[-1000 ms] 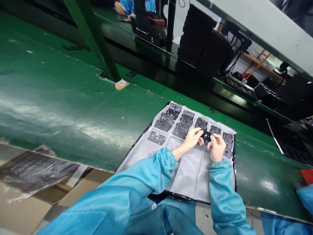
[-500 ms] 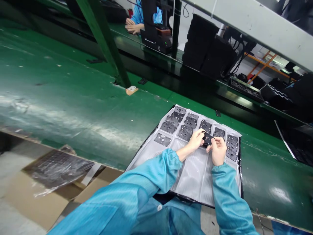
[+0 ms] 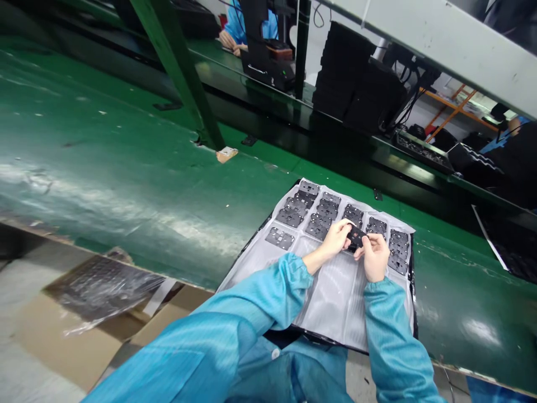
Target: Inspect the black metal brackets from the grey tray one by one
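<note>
A small flat black plate with cutouts [image 3: 356, 236] is held above the tray between my two hands. My left hand [image 3: 337, 238] pinches its left end, and my right hand [image 3: 375, 255] pinches its right end, fingers closed on it. Beneath them lies a black tray lined with whitish translucent film [image 3: 327, 296], divided into columns. Several similar dark plates [image 3: 319, 224] lie in the far part of the columns. One plate [image 3: 280, 238] rests apart in the leftmost column. The nearer part of the tray shows bare film.
The tray overhangs the near edge of a green bench [image 3: 168, 207]. A green post [image 3: 184, 78] rises on the left. An open cardboard box [image 3: 71, 336] with clear plastic stands on the floor. Across the dark conveyor strip, a co-worker's hand [image 3: 229, 42] shows beside a black device [image 3: 268, 61].
My hands stay nearly in place, with the black plate tilted slightly differently. The co-worker's hands across the line have shifted, and part of another person has appeared at the far right.
</note>
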`<action>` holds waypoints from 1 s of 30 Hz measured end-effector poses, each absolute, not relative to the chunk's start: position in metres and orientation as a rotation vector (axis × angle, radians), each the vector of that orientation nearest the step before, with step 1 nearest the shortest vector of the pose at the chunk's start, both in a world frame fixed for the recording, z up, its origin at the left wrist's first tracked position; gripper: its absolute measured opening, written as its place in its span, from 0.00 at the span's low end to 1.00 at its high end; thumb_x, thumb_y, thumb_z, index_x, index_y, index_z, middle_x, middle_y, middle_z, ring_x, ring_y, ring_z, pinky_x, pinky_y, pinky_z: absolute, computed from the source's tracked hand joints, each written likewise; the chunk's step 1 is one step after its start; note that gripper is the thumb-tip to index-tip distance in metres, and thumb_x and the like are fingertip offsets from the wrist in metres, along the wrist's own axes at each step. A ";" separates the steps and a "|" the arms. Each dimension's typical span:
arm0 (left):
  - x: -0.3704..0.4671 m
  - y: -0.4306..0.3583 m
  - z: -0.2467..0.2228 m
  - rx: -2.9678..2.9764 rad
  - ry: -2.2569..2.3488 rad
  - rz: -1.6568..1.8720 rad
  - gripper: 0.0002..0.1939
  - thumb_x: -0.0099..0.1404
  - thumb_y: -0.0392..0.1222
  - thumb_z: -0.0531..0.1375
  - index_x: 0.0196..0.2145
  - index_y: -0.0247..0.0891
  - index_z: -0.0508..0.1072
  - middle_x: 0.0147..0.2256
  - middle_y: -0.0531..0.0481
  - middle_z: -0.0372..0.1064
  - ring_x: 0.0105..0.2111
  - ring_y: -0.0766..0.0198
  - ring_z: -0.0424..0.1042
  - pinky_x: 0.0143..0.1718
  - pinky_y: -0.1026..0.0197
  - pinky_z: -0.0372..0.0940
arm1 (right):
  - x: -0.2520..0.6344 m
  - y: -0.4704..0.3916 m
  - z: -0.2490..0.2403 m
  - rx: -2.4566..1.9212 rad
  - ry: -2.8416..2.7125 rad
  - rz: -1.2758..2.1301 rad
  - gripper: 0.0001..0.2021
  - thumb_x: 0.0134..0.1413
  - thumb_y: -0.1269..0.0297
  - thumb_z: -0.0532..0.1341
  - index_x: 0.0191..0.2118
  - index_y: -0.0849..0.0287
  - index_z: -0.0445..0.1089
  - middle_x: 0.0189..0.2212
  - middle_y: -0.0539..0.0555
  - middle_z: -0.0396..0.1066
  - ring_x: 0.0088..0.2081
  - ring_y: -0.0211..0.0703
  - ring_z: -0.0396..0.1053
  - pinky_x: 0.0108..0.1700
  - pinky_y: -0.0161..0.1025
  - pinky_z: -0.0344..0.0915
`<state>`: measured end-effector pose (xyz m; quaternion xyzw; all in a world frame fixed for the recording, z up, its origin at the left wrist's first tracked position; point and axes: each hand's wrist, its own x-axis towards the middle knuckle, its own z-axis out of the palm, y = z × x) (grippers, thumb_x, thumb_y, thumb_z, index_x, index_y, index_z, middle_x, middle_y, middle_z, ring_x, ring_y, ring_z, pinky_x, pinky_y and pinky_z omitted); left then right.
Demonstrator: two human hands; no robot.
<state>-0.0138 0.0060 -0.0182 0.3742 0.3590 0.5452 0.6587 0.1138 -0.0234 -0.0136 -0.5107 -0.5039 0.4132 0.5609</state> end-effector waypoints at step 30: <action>-0.021 0.005 -0.029 1.428 1.131 1.263 0.08 0.62 0.34 0.54 0.39 0.35 0.68 0.28 0.53 0.68 0.25 0.71 0.66 0.30 0.69 0.62 | 0.132 -0.008 -0.014 -1.282 -1.009 0.827 0.16 0.48 0.54 0.66 0.34 0.60 0.64 0.14 0.43 0.65 0.12 0.37 0.65 0.14 0.31 0.62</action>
